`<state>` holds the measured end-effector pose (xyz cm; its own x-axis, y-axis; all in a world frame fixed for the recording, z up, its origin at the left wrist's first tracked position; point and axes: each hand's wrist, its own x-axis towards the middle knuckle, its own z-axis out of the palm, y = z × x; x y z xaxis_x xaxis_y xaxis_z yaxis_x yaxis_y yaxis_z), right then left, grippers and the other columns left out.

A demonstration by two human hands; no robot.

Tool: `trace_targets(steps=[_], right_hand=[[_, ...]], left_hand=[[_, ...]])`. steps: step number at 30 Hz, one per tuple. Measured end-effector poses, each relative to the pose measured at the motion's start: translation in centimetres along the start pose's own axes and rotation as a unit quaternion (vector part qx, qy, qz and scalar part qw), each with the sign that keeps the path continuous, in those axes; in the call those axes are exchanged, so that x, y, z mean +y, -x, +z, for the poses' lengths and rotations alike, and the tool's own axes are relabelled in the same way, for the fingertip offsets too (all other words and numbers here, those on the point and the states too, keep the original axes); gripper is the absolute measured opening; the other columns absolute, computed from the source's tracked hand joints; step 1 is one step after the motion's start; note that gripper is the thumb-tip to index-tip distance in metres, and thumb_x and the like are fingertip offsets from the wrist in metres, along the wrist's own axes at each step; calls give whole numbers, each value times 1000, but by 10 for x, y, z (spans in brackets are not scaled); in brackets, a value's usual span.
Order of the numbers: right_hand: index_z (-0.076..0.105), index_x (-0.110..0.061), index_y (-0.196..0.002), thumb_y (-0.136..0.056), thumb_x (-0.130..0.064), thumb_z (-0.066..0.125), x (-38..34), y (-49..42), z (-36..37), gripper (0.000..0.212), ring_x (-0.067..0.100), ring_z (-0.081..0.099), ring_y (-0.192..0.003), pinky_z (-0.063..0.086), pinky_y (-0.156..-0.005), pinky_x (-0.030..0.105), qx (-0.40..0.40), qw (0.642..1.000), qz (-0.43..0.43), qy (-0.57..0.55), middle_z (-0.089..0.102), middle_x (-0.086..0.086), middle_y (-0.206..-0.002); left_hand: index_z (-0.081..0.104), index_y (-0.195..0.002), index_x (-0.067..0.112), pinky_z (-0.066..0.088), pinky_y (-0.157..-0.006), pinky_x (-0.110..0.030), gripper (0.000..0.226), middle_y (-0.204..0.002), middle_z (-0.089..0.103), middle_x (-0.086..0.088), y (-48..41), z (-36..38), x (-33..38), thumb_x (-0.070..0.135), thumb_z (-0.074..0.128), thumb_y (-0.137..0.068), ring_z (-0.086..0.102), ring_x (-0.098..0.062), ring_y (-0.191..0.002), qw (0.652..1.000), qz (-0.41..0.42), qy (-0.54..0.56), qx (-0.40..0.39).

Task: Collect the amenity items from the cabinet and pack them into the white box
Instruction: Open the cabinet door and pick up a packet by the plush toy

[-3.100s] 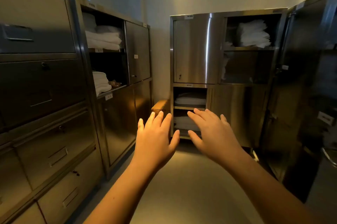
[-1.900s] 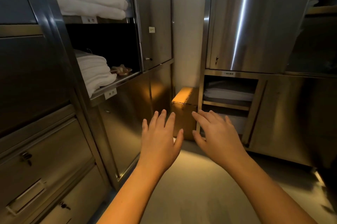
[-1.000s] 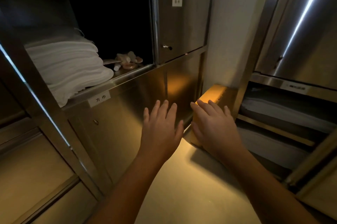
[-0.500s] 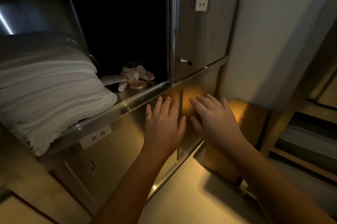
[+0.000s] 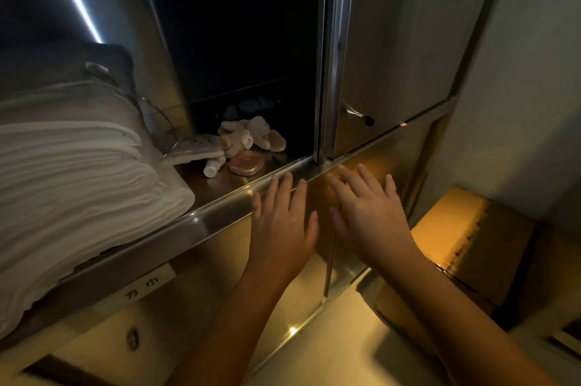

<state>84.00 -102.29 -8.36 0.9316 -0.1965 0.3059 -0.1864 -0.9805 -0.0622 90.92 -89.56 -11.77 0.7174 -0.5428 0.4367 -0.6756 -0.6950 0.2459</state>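
The cabinet shelf (image 5: 201,222) holds stacked towels (image 5: 78,171) at left and amenity items (image 5: 243,146), apparently a small bottle and packets, near its right front edge; left hand (image 5: 283,222) and right hand (image 5: 371,212) hover before that edge, fingers straight, empty.

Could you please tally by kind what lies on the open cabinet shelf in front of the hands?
Stack of folded white towels: 1
Small white bottle: 1
Flat pinkish discs: 2
Flat patterned packet: 1
Pale crumpled heap, too jumbled to split: 1
Total: 6
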Motion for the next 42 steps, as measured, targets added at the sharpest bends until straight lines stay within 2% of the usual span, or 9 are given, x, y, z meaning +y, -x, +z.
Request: trace_targets(steps=[5, 9, 13, 19, 23, 31, 36, 42], right_hand=[[27, -22, -143, -93, -36, 42, 21, -56, 22, 54, 27, 13, -141, 8, -112, 52, -7, 997, -82, 1, 24, 5, -152], [31, -21, -142, -93, -34, 42, 27, -91, 36, 52, 27, 15, -141, 9, -111, 53, -9, 992, -128, -21, 27, 5, -151], [40, -17, -138, -90, -29, 52, 18, -116, 52, 50, 30, 24, -138, 15, -109, 55, 8, 985, -163, -62, 38, 8, -145], [56, -9, -124, -77, -17, 70, -3, -142, 78, 50, 37, 44, -125, 29, -99, 63, 35, 974, -197, -109, 55, 16, -129], [55, -10, -125, -78, -18, 68, -14, -162, 93, 49, 36, 44, -125, 29, -99, 62, 37, 971, -204, -116, 55, 15, -128], [52, -13, -130, -85, -24, 60, -42, -199, 112, 47, 31, 38, -130, 24, -103, 58, 3, 960, -239, -143, 51, 11, -134], [55, -12, -127, -90, -35, 44, -50, -211, 121, 44, 32, 40, -129, 25, -103, 56, -7, 953, -255, -164, 53, 11, -133], [59, -10, -121, -88, -28, 55, -56, -219, 133, 38, 32, 44, -126, 28, -101, 51, 2, 941, -281, -186, 57, 11, -127]], left_hand=[[25, -145, 19, -1, -112, -43, 54, -154, 19, -6, -44, 26, -9, 37, 38, -96, 6, -21, -142, 998, -48, -32, 7], [38, -139, 11, 8, -111, -47, 52, -148, 31, -13, -64, 34, -18, 30, 49, -92, 19, -27, -140, 994, -92, -41, 36], [48, -131, 5, 16, -108, -53, 49, -141, 41, -18, -66, 34, -32, 23, 59, -87, 30, -33, -135, 989, -119, -64, 57], [53, -125, 1, 21, -103, -58, 49, -135, 47, -21, -70, 36, -58, 16, 66, -81, 38, -38, -130, 982, -151, -86, 69], [54, -124, 0, 20, -101, -57, 48, -132, 51, -21, -77, 38, -80, 16, 67, -79, 41, -39, -127, 981, -149, -99, 74], [56, -122, -1, 31, -98, -60, 50, -129, 52, -24, -95, 32, -126, 13, 70, -76, 45, -41, -123, 975, -168, -127, 66], [56, -123, 0, 32, -98, -59, 46, -129, 53, -23, -105, 34, -146, 15, 65, -80, 44, -42, -123, 970, -180, -148, 63], [45, -134, 6, 16, -108, -52, 49, -144, 37, -17, -110, 37, -161, 21, 55, -89, 26, -34, -136, 965, -209, -153, 29]])
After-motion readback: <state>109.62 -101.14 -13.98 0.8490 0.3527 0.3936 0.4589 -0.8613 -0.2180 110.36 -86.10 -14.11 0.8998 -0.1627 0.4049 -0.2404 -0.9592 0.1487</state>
